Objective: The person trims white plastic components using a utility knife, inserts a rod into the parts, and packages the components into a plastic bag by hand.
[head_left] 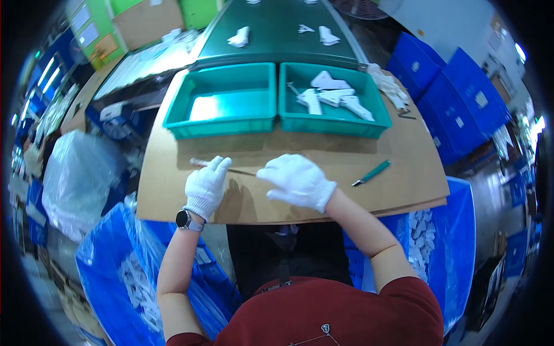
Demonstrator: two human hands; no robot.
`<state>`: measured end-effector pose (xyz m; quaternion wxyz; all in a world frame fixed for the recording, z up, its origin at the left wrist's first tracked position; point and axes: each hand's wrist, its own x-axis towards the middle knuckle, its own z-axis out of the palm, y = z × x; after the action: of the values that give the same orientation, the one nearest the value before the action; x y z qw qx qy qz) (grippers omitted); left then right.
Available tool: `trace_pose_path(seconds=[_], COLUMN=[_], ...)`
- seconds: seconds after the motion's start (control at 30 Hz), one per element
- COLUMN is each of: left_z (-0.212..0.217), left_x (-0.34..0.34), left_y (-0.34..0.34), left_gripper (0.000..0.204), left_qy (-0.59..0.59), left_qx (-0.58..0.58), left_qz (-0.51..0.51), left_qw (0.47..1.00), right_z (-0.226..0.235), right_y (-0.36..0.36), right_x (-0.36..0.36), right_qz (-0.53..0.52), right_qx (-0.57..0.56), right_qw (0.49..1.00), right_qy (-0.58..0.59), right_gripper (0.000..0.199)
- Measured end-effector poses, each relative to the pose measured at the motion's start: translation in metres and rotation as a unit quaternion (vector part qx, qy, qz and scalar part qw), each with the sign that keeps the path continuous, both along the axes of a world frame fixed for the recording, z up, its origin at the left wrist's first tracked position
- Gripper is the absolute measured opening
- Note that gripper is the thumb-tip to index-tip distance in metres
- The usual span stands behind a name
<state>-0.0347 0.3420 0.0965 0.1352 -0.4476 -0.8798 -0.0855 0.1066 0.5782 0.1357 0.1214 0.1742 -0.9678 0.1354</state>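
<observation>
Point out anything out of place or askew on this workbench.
Little stands out. A green-handled knife lies loose and slanted on the cardboard top, right of the hands. White gloves or rags are heaped at the right tray's far corner.

Both gloved hands, left hand (206, 184) and right hand (297, 180), grip a thin rod (242, 170) over the cardboard worktop (173, 184). A green-handled knife (372, 172) lies nearby.

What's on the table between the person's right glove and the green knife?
Nothing: the head view shows only bare brown table between the right hand and the green knife.
</observation>
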Motion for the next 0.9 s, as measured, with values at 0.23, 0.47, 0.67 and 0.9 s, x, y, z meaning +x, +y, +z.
trace_pose_path(seconds=[0.23,0.47,0.67,0.9], left_z=[0.011,0.054,0.052,0.026], left_x=[0.009,-0.016,-0.051,-0.068], left_y=[0.071,0.192,0.352,0.399], left_gripper=[0.035,0.026,0.069,0.086], left_qy=[0.016,0.014,-0.194,-0.228], left_qx=[0.022,0.070,-0.139,-0.167], left_qz=[-0.191,-0.220,0.008,0.099], left_qw=[0.981,0.973,0.971,0.954], right_z=[-0.022,-0.058,-0.062,-0.058], right_y=[0.055,0.161,0.148,0.145], right_x=[0.083,0.160,0.148,0.149], right_qz=[-0.203,-0.401,-0.429,-0.534], right_qx=[-0.048,0.114,0.111,-0.059], right_qw=[0.977,0.900,0.895,0.843], right_qy=[0.053,0.129,0.055,-0.040], right_gripper=[0.036,0.031,0.010,0.021])
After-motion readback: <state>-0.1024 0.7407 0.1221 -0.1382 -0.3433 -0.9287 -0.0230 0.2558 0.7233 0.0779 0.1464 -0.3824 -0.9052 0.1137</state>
